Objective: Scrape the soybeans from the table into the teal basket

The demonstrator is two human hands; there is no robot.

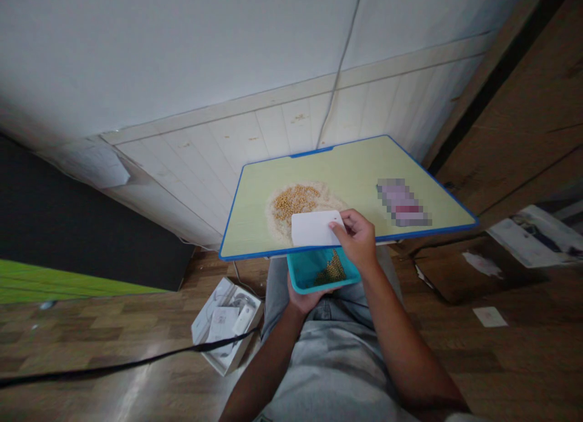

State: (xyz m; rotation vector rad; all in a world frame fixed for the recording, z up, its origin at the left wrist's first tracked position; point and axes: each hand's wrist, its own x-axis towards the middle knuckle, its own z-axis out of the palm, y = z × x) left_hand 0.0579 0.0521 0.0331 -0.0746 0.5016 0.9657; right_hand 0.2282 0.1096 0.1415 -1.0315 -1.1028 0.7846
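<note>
My right hand (357, 237) pinches a white card (312, 229) by its right end, over the front edge of the small table. Behind the card spreads a pile of pale, rice-like grains (330, 197), with yellow-brown beans (291, 202) gathered on its left part. My left hand (303, 299) supports a teal plastic basket (298, 270) from below, just under the table's front edge. Inside it, greenish beans (334, 267) lie heaped toward the right side. The fingers of my left hand are mostly hidden beneath the basket.
The pale green tabletop (355, 161) has a blue rim and stands against the wall. A blurred-out pinkish item (403, 203) lies on its right part. On the floor at left is an open white box (228, 325) with cables; a brown cardboard box (455, 270) stands at right.
</note>
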